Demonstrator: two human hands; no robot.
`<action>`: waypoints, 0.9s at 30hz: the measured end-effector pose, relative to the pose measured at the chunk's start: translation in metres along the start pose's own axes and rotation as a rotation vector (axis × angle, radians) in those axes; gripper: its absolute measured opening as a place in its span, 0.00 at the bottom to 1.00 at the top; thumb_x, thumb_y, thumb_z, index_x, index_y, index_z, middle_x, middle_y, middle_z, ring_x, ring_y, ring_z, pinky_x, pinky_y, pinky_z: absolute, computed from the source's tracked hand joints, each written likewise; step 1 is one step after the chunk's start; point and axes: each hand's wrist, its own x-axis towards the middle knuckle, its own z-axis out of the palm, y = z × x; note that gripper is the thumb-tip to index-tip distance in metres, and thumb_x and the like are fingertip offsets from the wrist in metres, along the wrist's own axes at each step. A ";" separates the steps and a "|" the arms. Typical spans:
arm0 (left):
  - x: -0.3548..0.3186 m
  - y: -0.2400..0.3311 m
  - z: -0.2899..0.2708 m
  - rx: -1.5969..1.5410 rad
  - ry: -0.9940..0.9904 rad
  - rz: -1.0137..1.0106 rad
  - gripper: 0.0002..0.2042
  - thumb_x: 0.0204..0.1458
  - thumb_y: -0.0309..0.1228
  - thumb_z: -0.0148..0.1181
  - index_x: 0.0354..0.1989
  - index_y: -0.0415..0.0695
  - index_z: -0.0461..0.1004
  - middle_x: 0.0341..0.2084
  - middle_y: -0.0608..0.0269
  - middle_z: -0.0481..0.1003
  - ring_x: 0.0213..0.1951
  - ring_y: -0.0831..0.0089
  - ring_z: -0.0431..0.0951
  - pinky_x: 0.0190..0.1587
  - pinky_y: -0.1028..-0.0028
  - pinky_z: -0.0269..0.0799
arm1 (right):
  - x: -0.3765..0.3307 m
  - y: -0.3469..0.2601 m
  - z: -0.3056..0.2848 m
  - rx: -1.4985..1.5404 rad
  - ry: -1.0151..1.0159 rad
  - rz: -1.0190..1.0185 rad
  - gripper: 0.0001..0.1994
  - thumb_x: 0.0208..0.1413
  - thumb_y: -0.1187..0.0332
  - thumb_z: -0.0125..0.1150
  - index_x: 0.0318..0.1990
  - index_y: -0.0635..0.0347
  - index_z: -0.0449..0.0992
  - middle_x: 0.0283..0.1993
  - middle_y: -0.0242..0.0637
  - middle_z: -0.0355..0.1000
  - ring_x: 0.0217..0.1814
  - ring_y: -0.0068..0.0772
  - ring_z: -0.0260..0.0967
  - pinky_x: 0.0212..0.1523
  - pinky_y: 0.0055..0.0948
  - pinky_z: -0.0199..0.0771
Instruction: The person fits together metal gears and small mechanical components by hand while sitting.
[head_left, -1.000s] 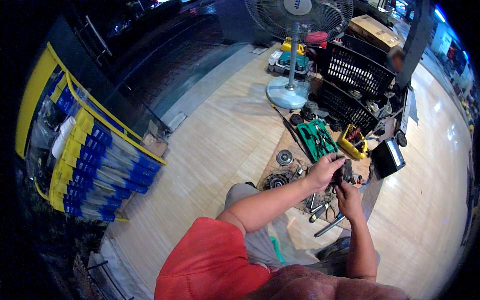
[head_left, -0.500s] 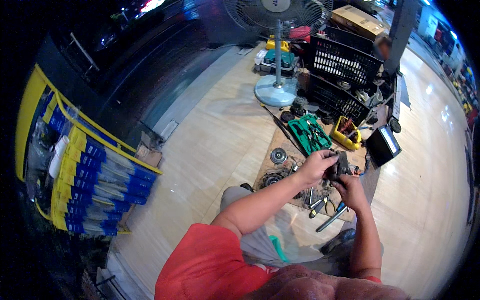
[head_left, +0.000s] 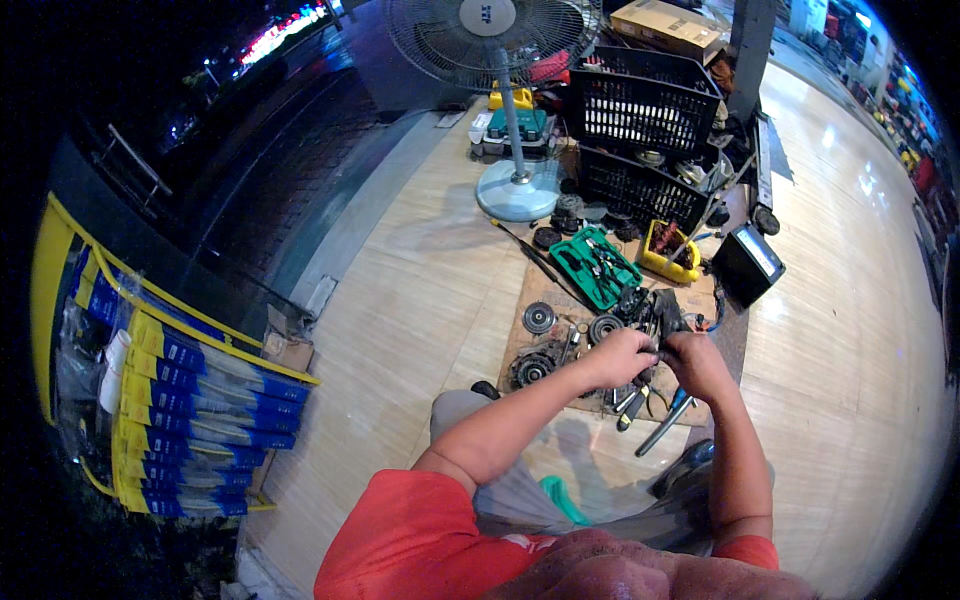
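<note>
My left hand (head_left: pixel 622 358) and my right hand (head_left: pixel 697 364) meet above the cardboard work mat (head_left: pixel 527 300), fingertips almost touching. The left fingers are pinched together; whatever is in them is too small and hidden to name. My right hand is closed at the near end of a dark, greasy-looking part (head_left: pixel 668 310), which points away from me. Left of the hands lie a round pulley-like part (head_left: pixel 538 318), another ringed metal part (head_left: pixel 604 328) and a dark rotor-like part (head_left: pixel 532 370). Pliers (head_left: pixel 655 403) and a blue-ended metal tube (head_left: pixel 664 428) lie just below them.
Beyond the hands are a green tool case (head_left: pixel 597 268), a yellow bin (head_left: pixel 670 252) and a black box-like thing (head_left: pixel 748 264). A standing fan (head_left: pixel 516 190) and stacked black crates (head_left: pixel 645 115) are farther off. A yellow rack (head_left: pixel 195 420) with packages stands left.
The view has shifted, so the scene sits further left. Both hands have come closer together and lower, and the dark part now shows beyond them instead of between them.
</note>
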 end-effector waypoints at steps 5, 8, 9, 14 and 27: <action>-0.005 0.010 -0.001 0.128 0.072 -0.003 0.11 0.51 0.36 0.57 0.32 0.38 0.77 0.28 0.46 0.77 0.34 0.52 0.78 0.37 0.58 0.72 | -0.001 -0.009 0.004 -0.015 0.117 0.065 0.09 0.51 0.65 0.60 0.27 0.63 0.72 0.29 0.51 0.72 0.37 0.56 0.70 0.36 0.48 0.68; -0.011 0.017 0.000 0.187 0.158 -0.027 0.11 0.50 0.36 0.57 0.30 0.39 0.77 0.29 0.45 0.76 0.35 0.48 0.77 0.38 0.56 0.72 | 0.001 -0.009 0.009 0.019 0.175 0.067 0.10 0.52 0.66 0.60 0.27 0.64 0.72 0.28 0.52 0.71 0.35 0.58 0.69 0.33 0.48 0.67; -0.008 0.009 0.003 0.206 0.177 0.007 0.11 0.50 0.35 0.56 0.30 0.39 0.77 0.30 0.44 0.76 0.36 0.47 0.77 0.39 0.55 0.72 | 0.002 -0.011 0.012 0.027 0.198 0.073 0.10 0.52 0.66 0.61 0.27 0.65 0.72 0.28 0.53 0.71 0.34 0.58 0.69 0.33 0.48 0.66; -0.006 0.012 0.006 0.210 0.194 -0.009 0.10 0.50 0.33 0.55 0.30 0.39 0.77 0.30 0.43 0.76 0.37 0.47 0.77 0.41 0.54 0.72 | 0.002 -0.009 0.019 0.189 0.245 0.196 0.09 0.52 0.68 0.59 0.29 0.66 0.74 0.27 0.53 0.71 0.30 0.57 0.69 0.31 0.43 0.67; -0.005 -0.008 0.009 0.065 0.538 -0.007 0.11 0.51 0.34 0.56 0.30 0.38 0.77 0.26 0.44 0.76 0.33 0.47 0.77 0.37 0.56 0.72 | 0.005 -0.029 0.032 0.401 0.314 0.158 0.10 0.55 0.67 0.58 0.30 0.67 0.71 0.24 0.48 0.70 0.24 0.43 0.65 0.28 0.36 0.65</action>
